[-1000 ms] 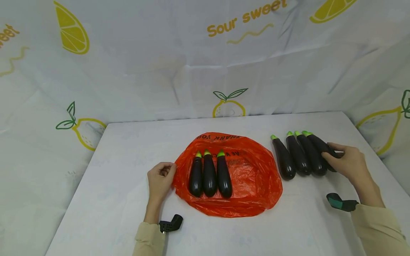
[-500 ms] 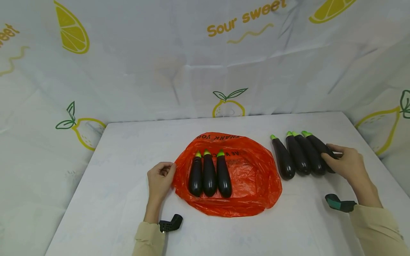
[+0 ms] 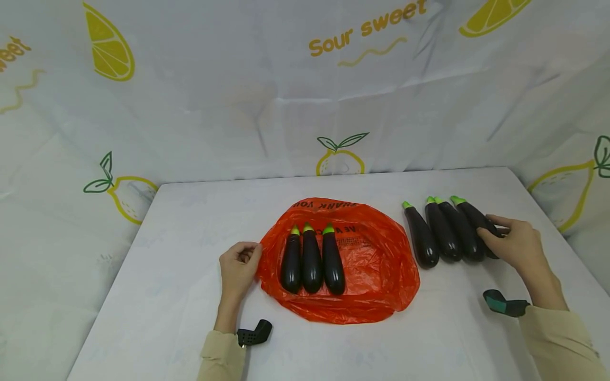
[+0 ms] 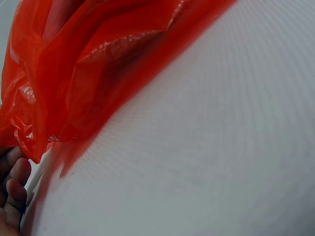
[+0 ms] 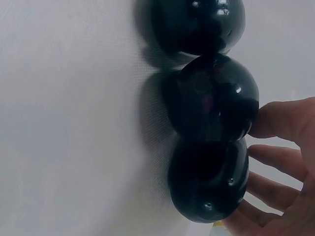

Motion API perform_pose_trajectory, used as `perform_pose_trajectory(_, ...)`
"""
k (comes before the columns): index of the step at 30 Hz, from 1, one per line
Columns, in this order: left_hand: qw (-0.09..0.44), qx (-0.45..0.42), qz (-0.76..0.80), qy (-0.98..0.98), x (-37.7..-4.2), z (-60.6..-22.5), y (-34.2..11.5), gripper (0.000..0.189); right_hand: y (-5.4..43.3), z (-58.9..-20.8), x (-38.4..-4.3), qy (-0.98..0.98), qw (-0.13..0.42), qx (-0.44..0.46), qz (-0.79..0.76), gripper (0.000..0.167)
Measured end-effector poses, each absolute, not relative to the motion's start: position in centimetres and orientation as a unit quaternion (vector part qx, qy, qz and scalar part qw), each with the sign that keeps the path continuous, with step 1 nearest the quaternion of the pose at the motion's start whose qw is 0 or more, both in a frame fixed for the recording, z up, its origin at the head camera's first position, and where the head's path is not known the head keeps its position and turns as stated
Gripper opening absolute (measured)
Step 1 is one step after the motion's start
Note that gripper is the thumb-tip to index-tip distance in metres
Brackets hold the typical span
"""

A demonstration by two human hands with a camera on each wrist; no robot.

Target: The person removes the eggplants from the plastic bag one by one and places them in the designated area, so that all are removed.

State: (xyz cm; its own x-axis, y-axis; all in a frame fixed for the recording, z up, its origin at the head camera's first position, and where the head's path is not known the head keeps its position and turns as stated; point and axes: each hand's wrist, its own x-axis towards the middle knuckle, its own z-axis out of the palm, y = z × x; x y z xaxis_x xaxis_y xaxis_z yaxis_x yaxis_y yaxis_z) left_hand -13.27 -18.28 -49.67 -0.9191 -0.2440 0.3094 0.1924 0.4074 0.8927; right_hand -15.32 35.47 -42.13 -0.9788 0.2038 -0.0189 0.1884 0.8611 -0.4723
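Note:
My left hand (image 3: 240,267) pinches the left edge of a red plastic bag (image 3: 371,272), which lies spread open on the table. Three dark eggplants (image 3: 312,262) with green stem ends lie side by side on the bag. To its right, several more eggplants (image 3: 421,238) form a slanted row. My right hand (image 3: 517,241) holds the rightmost eggplant (image 3: 472,214), thumb on its near left side and fingers on the far side. In the right wrist view this eggplant (image 5: 209,182) touches its neighbour (image 5: 214,98). The left wrist view has the bag (image 4: 98,73) above curled fingertips (image 4: 18,172).
The white table (image 3: 176,227) ends at a white backdrop cloth (image 3: 214,106) with lemon prints. A black wrist camera (image 3: 254,333) sits on the left wrist, and another black and green one (image 3: 506,304) on the right.
My right hand has shifted slightly left with the rightmost eggplant, and the neighbouring eggplant has moved a little left against the one beside it. My left hand and the bag stay put.

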Motion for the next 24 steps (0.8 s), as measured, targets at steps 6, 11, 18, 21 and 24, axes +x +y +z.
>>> perform_pose_trajectory(6, 0.201, 0.016, -0.544, -0.814, -13.3, -49.8, -18.3, 0.005, 35.4, -42.1, -15.2, -0.965, 0.028, -0.099, 0.243, 0.054)
perform_pose_trajectory(11, 0.201, 0.017, -0.542, -0.816, -13.3, -49.7, -18.3, 0.006, 34.8, -41.9, -14.8, -0.964, 0.049, -0.093, 0.243, 0.053)
perform_pose_trajectory(18, 0.2, 0.022, -0.528, -0.825, -13.2, -49.5, -18.2, 0.006, 33.5, -41.1, -14.7, -0.961, 0.068, -0.083, 0.254, 0.051)
perform_pose_trajectory(21, 0.2, 0.021, -0.531, -0.823, -13.2, -49.5, -18.3, 0.006, 33.0, -40.7, -14.7, -0.959, 0.078, -0.073, 0.262, 0.05)
perform_pose_trajectory(24, 0.199, 0.017, -0.536, -0.82, -13.2, -49.5, -18.3, 0.006, 32.4, -40.5, -14.6, -0.956, 0.091, -0.062, 0.273, 0.049)
